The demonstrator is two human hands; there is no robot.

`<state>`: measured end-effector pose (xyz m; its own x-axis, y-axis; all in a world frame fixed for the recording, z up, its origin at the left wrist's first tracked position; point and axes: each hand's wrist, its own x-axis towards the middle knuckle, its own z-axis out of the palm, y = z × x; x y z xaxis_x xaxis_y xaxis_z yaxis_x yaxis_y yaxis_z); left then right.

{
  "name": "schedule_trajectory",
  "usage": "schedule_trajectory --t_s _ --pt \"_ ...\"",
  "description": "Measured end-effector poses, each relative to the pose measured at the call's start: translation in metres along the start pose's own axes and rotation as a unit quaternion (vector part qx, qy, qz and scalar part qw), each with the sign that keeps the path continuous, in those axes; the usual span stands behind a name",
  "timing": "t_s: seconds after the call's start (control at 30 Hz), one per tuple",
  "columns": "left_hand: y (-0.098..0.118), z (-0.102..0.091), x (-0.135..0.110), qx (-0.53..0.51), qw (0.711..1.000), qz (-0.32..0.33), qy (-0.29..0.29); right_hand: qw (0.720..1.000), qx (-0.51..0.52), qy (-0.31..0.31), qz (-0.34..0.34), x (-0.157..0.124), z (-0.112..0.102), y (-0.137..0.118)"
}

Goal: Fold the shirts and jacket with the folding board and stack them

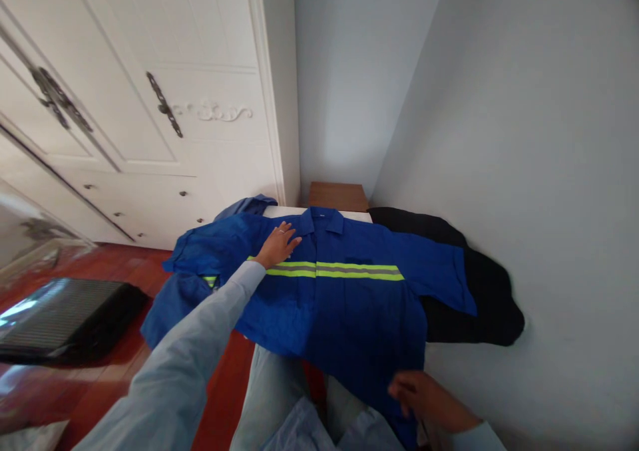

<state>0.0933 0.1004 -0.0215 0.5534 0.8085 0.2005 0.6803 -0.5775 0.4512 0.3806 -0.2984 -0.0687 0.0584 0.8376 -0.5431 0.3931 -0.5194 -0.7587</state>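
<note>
A blue work shirt (pixel 344 304) with a yellow and grey reflective stripe lies spread front-up on a small white table (pixel 287 210). My left hand (pixel 279 245) lies flat and open on the shirt's left shoulder, near the collar, with a ring on one finger. My right hand (pixel 424 396) is at the shirt's lower hem near me, fingers curled around the blue cloth. One sleeve hangs off the table's left side.
A black garment (pixel 479 298) lies under the shirt at the right, against the white wall. A white wardrobe (pixel 150 105) stands at the left. A dark flat object (pixel 64 318) lies on the red wooden floor. A brown wooden stand (pixel 338 195) sits in the corner.
</note>
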Motion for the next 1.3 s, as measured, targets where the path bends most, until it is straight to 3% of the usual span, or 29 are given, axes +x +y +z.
schedule_trajectory --t_s 0.03,0.1,0.17,0.23,0.27,0.33,0.4,0.5,0.57,0.63,0.77,0.83,0.9,1.0,1.1,1.2,1.3 --pt "0.012 0.004 -0.008 -0.005 1.0 0.012 0.011 0.997 0.013 -0.022 -0.077 0.008 0.0 -0.034" --pt "0.037 0.02 -0.026 -0.021 0.999 0.036 0.019 0.975 0.056 0.028 -0.212 0.032 0.008 -0.097" --pt "0.059 0.04 -0.045 -0.046 0.997 0.06 0.032 0.944 0.107 0.072 -0.304 0.064 0.028 -0.147" --pt "0.071 0.056 -0.06 -0.081 0.995 0.058 0.023 0.928 0.18 0.055 -0.322 0.1 0.049 -0.177" --pt "0.072 0.061 -0.065 -0.101 0.994 0.043 0.022 0.923 0.249 0.037 -0.292 0.118 0.056 -0.184" --pt "0.068 0.065 -0.07 -0.154 0.987 -0.002 0.035 0.879 0.429 0.022 -0.207 0.148 0.058 -0.185" --pt "0.059 0.061 -0.07 -0.23 0.97 -0.043 0.061 0.811 0.565 0.041 -0.146 0.167 0.044 -0.173" --pt "0.045 0.052 -0.069 -0.385 0.912 -0.088 0.106 0.743 0.642 0.124 -0.14 0.173 0.006 -0.146" --pt "0.037 0.046 -0.069 -0.501 0.841 -0.126 0.158 0.722 0.647 0.188 -0.158 0.167 -0.018 -0.129" --pt "0.03 0.038 -0.072 -0.608 0.75 -0.164 0.201 0.704 0.651 0.236 -0.161 0.159 -0.035 -0.118" --pt "0.021 0.017 -0.078 -0.752 0.576 -0.227 0.226 0.685 0.658 0.28 -0.143 0.151 -0.046 -0.114" --pt "0.021 0.008 -0.082 -0.79 0.511 -0.249 0.233 0.688 0.651 0.288 -0.142 0.151 -0.046 -0.116" --pt "0.021 0.0 -0.086 -0.812 0.464 -0.263 0.239 0.687 0.65 0.292 -0.142 0.151 -0.045 -0.118" --pt "0.017 -0.009 -0.094 -0.832 0.412 -0.274 0.252 0.68 0.659 0.292 -0.137 0.151 -0.045 -0.118" --pt "0.009 -0.018 -0.104 -0.84 0.38 -0.279 0.269 0.681 0.659 0.29 -0.135 0.148 -0.046 -0.117" --pt "0.006 -0.025 -0.113 -0.839 0.372 -0.285 0.277 0.69 0.65 0.288 -0.137 0.146 -0.046 -0.117" --pt "0.01 -0.029 -0.123 -0.824 0.394 -0.293 0.282 0.697 0.642 0.29 -0.138 0.145 -0.044 -0.118"
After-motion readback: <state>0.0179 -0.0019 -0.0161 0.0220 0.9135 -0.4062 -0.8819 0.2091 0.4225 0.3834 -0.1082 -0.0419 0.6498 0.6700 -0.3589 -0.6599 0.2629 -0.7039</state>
